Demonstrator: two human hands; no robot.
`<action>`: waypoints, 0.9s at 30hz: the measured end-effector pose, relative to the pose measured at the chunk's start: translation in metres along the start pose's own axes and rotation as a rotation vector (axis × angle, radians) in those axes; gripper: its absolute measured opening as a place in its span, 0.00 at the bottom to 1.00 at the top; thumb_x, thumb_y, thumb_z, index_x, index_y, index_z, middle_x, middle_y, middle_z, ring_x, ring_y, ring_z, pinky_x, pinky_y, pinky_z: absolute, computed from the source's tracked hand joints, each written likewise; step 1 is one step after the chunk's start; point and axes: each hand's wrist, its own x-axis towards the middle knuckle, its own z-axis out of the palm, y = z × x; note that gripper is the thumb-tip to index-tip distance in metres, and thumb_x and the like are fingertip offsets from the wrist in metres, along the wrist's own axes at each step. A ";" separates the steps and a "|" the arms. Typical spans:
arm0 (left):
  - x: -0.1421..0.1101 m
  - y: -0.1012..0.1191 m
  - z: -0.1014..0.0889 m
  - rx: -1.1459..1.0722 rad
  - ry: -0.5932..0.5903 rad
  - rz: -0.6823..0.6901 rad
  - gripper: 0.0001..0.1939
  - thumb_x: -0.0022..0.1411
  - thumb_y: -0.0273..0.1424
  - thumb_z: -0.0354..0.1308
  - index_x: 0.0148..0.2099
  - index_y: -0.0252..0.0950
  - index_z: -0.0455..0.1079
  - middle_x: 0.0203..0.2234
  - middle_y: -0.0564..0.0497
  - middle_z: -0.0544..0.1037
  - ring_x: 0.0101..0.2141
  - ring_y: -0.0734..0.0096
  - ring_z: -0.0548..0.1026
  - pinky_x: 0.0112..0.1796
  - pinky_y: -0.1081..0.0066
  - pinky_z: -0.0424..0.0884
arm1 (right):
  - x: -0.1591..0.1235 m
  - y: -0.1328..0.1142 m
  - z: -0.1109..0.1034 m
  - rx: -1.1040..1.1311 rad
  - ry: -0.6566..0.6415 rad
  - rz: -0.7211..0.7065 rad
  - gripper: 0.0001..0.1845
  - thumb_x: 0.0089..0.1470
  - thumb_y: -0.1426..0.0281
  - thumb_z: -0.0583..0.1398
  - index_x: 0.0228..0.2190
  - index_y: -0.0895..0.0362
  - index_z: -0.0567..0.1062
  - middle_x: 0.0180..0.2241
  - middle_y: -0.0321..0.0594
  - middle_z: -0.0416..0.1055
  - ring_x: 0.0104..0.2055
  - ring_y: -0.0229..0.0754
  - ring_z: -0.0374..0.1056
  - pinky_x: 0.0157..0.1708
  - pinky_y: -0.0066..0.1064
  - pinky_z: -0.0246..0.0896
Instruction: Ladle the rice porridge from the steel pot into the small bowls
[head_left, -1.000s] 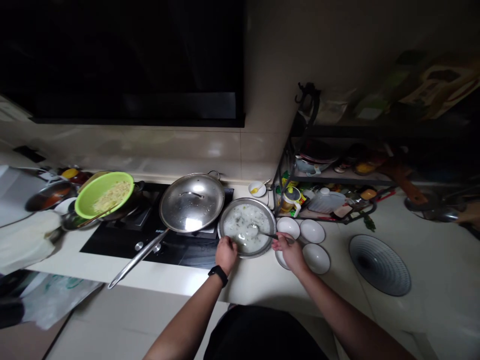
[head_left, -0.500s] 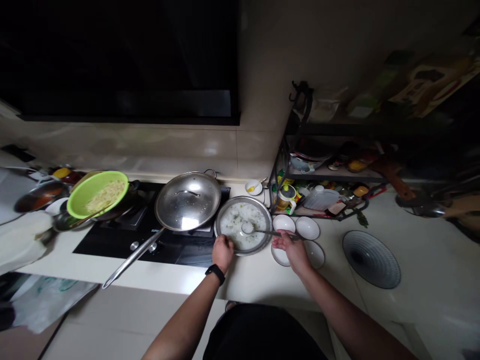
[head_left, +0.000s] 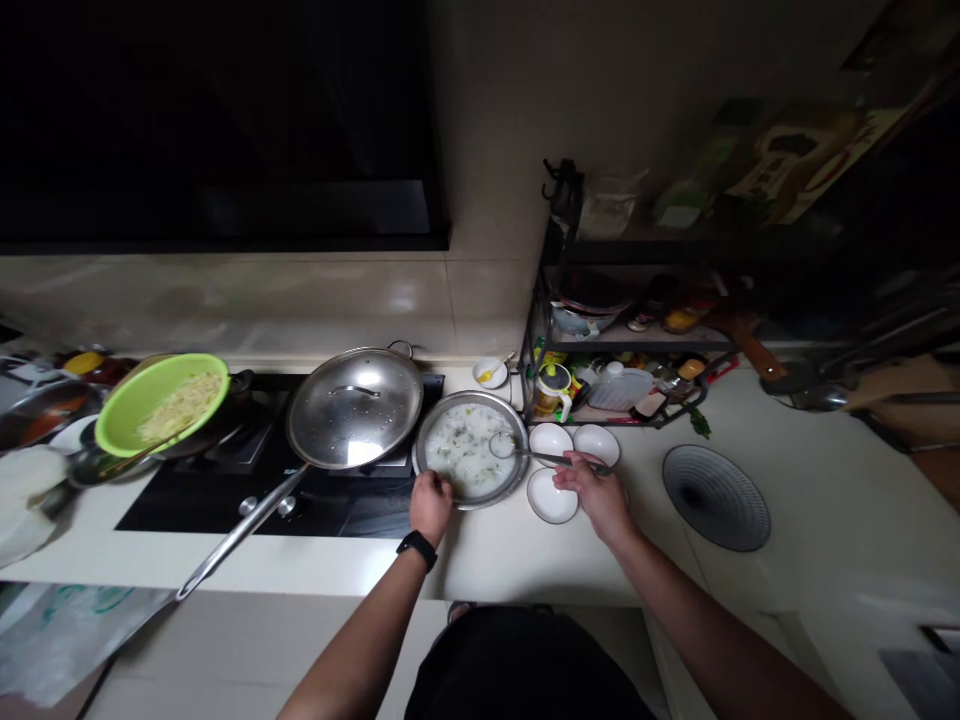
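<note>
A round metal basin [head_left: 491,498] holds white, soupy food with green bits, perhaps porridge. My left hand [head_left: 431,503] is closed on its near-left rim, a dark band on the wrist. In my right hand [head_left: 596,492] is the handle of a metal ladle [head_left: 504,445]. The ladle's bowl lies over the right part of the food, close to the basin's rim. Several small white bowls stand just right of the basin. One white bowl [head_left: 553,497] is beside my right fingers, and another bowl [head_left: 598,444] is behind that hand, which partly hides the group.
A lidded pan [head_left: 356,420] sits on the black hob [head_left: 322,505], its long handle jutting past the counter edge. Left of it is a green basin [head_left: 120,425] of pale shreds. A rack [head_left: 637,345] with jars and bottles stands behind the bowls. A large patterned bowl [head_left: 716,498] lies farther right.
The ladle's bowl has moved from the middle of the food toward the basin's right side, my right hand with it. My left hand stays on the rim. The camera view has shifted right.
</note>
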 end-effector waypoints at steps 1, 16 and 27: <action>0.000 0.000 0.001 -0.015 0.011 -0.008 0.03 0.60 0.27 0.53 0.33 0.38 0.66 0.32 0.45 0.74 0.38 0.60 0.74 0.42 0.65 0.69 | 0.001 0.001 -0.001 -0.010 0.003 0.001 0.29 0.47 0.48 0.69 0.38 0.60 0.77 0.25 0.43 0.80 0.27 0.46 0.78 0.30 0.36 0.76; -0.026 0.013 0.010 -0.229 0.033 -0.051 0.05 0.59 0.31 0.53 0.30 0.39 0.62 0.26 0.50 0.71 0.29 0.65 0.70 0.35 0.67 0.67 | 0.010 0.012 0.002 -0.034 -0.011 0.016 0.29 0.46 0.48 0.69 0.38 0.60 0.77 0.25 0.44 0.80 0.27 0.47 0.78 0.31 0.38 0.77; -0.036 0.017 0.012 -0.262 0.003 -0.076 0.06 0.60 0.31 0.53 0.30 0.39 0.62 0.26 0.51 0.71 0.29 0.66 0.71 0.35 0.68 0.68 | 0.007 0.006 -0.005 0.011 0.002 0.019 0.30 0.46 0.47 0.69 0.39 0.59 0.77 0.25 0.43 0.80 0.27 0.46 0.78 0.30 0.35 0.76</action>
